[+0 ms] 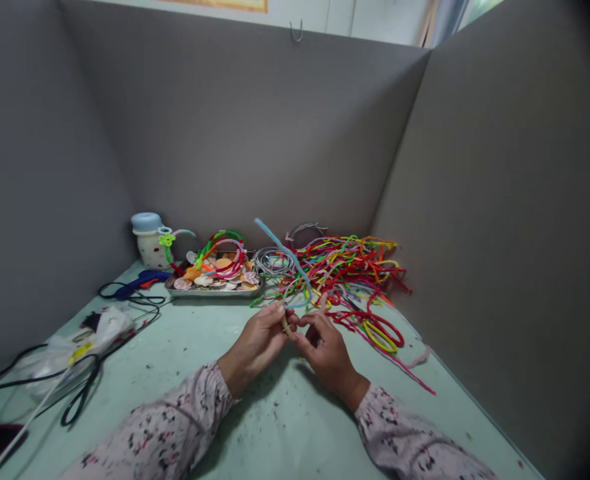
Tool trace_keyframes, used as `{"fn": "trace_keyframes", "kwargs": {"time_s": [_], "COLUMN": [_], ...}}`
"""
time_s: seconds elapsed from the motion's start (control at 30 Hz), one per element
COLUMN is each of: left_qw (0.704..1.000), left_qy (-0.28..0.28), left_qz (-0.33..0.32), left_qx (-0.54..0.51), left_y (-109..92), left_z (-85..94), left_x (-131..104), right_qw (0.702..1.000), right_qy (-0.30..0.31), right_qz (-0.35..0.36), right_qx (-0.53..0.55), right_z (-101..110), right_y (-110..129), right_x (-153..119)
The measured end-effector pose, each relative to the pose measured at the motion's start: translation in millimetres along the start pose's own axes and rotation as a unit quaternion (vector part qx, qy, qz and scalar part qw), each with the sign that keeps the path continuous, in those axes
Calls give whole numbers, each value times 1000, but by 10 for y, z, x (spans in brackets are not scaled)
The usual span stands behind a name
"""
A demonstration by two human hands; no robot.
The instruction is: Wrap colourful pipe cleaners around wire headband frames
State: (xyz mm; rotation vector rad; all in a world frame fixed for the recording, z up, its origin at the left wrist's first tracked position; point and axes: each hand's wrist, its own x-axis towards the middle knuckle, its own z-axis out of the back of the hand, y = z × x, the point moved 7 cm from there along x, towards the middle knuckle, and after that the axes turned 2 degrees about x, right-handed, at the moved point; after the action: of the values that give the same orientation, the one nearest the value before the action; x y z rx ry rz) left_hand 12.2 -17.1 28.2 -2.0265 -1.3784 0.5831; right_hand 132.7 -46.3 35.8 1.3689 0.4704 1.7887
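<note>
My left hand (259, 333) is closed, pinching a light blue pipe cleaner (295, 259) together with a small tan piece (287, 327) that may be a shell. From the fingertips the pipe cleaner bends right, then rises in a long curve to the upper left. Close against it, my right hand (327, 350) has thumb and index finger pinched at the lower end of the tan piece. Fingers partly hide where the pipe cleaner meets the piece. Beyond the hands lies a pile of colourful pipe cleaners (349, 260).
A metal tray (215, 293) holds shells and decorated headbands. Beside it are a coil of grey wire (275, 261) and a lidded cup (149, 240). Yellow-handled scissors (379, 337) lie right. Black cables (99, 360) and plastic bags (55, 363) occupy the left. Grey partitions (245, 133) surround the table.
</note>
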Motion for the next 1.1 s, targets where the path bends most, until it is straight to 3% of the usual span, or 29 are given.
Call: {"fn": "trace_keyframes", "kwargs": {"time_s": [0.17,0.33,0.6,0.8,1.1], "left_qw": [1000,999,993,989,974], "left_qy": [7,13,19,0,-25], "left_qz": [-13,-20,-51,-51,-70], "left_qx": [17,35,105,141,213], "left_y": [22,65,58,49,18], "left_z": [-129,-125,-61,-17,59], "left_x": [-59,-76,-47,-54,-62], "right_qw": [999,998,997,995,999], "right_qy": [18,27,62,84,29], "right_qz": [-46,-60,12,25,-27], "right_qx": [13,9,-46,-41,17], "right_z": [-15,-16,-85,-133,-19], "right_y": [-46,-52,4,15,-13], "right_x": [11,-4,-19,-29,-26]}}
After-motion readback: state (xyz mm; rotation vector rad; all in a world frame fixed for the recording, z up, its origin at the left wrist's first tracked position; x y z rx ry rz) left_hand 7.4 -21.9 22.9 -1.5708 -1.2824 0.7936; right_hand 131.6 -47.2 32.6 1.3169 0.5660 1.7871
